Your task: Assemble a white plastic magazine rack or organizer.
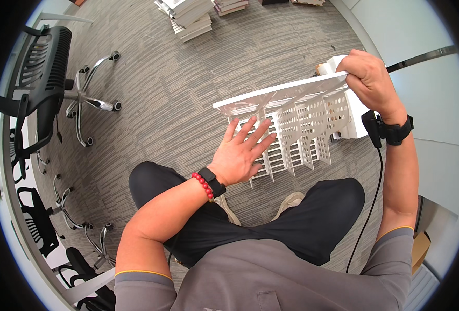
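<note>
A white plastic rack (286, 111) with perforated dividers stands tilted in front of my knees, its long smooth edge on the far side. At that edge's right end, my right hand (366, 78) is closed around the corner, fingers curled over it. My left hand (243, 153) lies spread over the slotted dividers at the rack's left part, fingers stretched apart. Whether its palm presses on the dividers or hovers just over them, I cannot tell. Behind the rack's right end is a white box-like thing (358, 116), partly hidden by the rack and my right hand.
Stacks of books (188, 20) stand on the grey carpet (151, 98) at the far side. A black office chair (43, 78) with chrome legs is at the left, more chairs below it. White cabinets (431, 93) line the right. A black cable (378, 207) hangs from my right wrist.
</note>
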Demonstrator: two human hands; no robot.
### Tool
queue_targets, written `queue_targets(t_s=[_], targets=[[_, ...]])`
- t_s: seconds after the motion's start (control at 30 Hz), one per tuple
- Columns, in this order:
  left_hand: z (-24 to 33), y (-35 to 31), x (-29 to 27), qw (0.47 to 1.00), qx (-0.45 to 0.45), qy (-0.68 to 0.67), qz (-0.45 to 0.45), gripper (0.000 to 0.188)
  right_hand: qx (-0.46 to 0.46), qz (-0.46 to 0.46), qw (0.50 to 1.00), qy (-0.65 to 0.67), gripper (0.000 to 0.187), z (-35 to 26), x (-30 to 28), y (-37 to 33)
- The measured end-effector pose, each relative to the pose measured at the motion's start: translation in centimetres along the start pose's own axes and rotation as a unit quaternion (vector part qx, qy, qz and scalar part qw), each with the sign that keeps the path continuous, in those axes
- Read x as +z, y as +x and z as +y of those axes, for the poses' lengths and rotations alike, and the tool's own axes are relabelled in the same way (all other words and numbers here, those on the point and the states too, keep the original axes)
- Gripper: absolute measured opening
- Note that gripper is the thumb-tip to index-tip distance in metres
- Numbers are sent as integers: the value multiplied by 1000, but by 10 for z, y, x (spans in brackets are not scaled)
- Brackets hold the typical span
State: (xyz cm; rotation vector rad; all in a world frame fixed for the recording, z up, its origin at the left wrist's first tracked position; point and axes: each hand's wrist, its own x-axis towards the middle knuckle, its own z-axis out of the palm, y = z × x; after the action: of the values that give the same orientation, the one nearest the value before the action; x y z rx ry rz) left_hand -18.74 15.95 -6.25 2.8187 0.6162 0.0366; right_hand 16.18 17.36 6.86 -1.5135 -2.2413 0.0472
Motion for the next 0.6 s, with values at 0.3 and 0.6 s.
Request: queue_targets(t_s=[0.3,0.6], targets=[[-1,3,1,1000,4,-13,12,88,-23,-3,1000,-21,6,0,3,2],[-3,-2,3,1000,2,4,15,89,-41,-15,999,-25,13,4,19,3]])
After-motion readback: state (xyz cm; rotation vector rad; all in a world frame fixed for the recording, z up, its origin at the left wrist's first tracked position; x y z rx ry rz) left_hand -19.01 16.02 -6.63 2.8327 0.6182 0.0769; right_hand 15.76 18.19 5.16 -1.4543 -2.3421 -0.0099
